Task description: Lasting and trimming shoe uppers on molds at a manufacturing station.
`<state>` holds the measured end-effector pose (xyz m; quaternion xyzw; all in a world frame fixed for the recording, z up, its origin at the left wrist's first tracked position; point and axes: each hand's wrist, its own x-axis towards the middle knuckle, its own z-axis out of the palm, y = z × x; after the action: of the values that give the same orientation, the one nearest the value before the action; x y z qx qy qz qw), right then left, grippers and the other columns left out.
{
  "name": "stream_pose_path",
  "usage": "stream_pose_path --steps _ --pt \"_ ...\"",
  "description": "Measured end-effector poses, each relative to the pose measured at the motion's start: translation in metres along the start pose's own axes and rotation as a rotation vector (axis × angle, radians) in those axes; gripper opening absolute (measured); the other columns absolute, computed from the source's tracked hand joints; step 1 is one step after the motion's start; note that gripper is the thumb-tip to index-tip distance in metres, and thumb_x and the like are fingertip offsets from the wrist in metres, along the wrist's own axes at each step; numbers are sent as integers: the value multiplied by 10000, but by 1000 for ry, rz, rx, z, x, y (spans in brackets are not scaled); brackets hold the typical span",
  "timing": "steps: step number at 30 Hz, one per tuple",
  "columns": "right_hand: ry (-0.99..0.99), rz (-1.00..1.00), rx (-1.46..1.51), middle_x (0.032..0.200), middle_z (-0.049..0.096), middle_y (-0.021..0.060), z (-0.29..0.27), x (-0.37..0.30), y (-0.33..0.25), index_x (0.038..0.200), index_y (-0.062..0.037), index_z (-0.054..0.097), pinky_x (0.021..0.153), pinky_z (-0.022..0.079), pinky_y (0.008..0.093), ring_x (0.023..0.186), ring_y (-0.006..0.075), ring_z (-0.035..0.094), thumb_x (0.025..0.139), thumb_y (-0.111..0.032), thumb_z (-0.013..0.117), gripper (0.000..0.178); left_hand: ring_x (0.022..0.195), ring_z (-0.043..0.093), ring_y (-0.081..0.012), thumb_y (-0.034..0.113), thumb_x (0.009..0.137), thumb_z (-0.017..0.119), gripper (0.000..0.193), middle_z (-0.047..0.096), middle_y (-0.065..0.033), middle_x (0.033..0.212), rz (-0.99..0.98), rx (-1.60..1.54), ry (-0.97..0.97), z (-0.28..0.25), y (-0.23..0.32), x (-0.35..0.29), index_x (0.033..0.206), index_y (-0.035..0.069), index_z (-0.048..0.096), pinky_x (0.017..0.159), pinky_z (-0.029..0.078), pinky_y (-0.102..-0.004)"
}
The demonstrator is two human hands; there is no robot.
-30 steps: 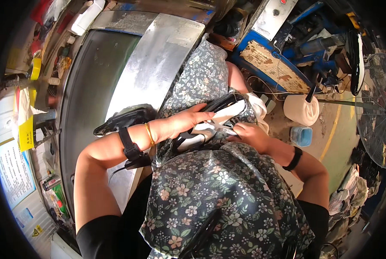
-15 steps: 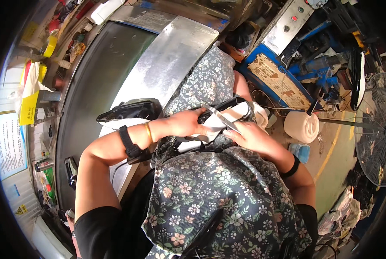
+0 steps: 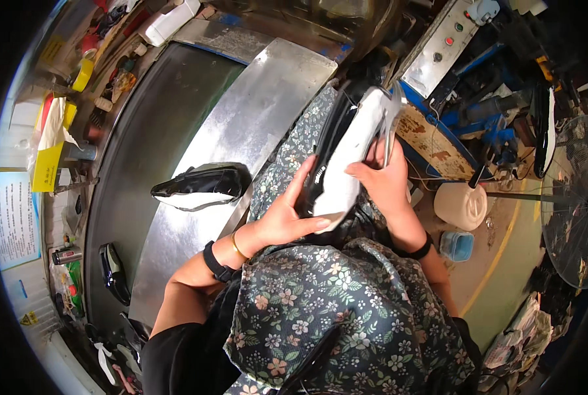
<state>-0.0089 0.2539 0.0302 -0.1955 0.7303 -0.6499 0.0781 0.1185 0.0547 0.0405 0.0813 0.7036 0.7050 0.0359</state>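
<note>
My left hand (image 3: 284,214) grips the near end of a black shoe upper (image 3: 327,138) with a white underside (image 3: 356,141), its thumb on the white and its fingers along the black side. The shoe is tilted, its far end pointing away over my lap. My right hand (image 3: 387,178) is closed on a shiny metal hand tool (image 3: 388,122) with two slim arms, like pincers. Its thumb rests at the white underside's edge. The tool's far end is blurred beside the shoe. A second black-and-white shoe (image 3: 205,184) lies on the metal plate (image 3: 241,112) to the left.
Left of the plate runs a dark conveyor belt (image 3: 155,112) carrying another black shoe (image 3: 114,273). A control panel with buttons (image 3: 438,46) stands at the far right. Beyond my right arm are a white jug (image 3: 460,204), a blue tub (image 3: 457,245) and a large fan (image 3: 570,210).
The shoe has moved up and away from my lap and swung lengthwise, white underside now in plain view. My left hand has shifted to its near end; my right hand with the tool has risen.
</note>
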Motion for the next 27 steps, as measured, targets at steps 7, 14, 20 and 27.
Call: stream_pose_path --steps 7,14,20,27 --pt "-125 80 339 779 473 15 46 10 8 838 -62 393 705 555 293 729 115 575 785 42 757 383 950 646 -196 512 991 447 496 666 -86 1074 -239 -944 417 -74 -37 87 1222 85 547 838 532 -363" --pt "-396 207 307 1071 632 145 3 -12 -28 1041 41 549 857 517 324 959 193 642 1045 -244 432 308 835 655 -178 328 980 532 302 682 -62 942 -239 -709 407 -60 -51 106 1038 47 627 794 532 -321" --pt "-675 388 253 1289 579 152 -25 -2 -30 1144 31 603 918 472 331 1046 183 599 1040 -296 446 377 734 661 -202 309 990 503 341 685 -113 839 -371 -877 324 -57 -45 131 903 7 637 732 544 -331" --pt "-802 564 311 942 657 79 -34 25 -26 963 -1 593 772 503 309 803 120 591 1029 -299 478 326 668 650 -188 242 977 505 318 675 -119 795 -210 -846 277 -46 -34 126 877 -25 647 645 538 -311"
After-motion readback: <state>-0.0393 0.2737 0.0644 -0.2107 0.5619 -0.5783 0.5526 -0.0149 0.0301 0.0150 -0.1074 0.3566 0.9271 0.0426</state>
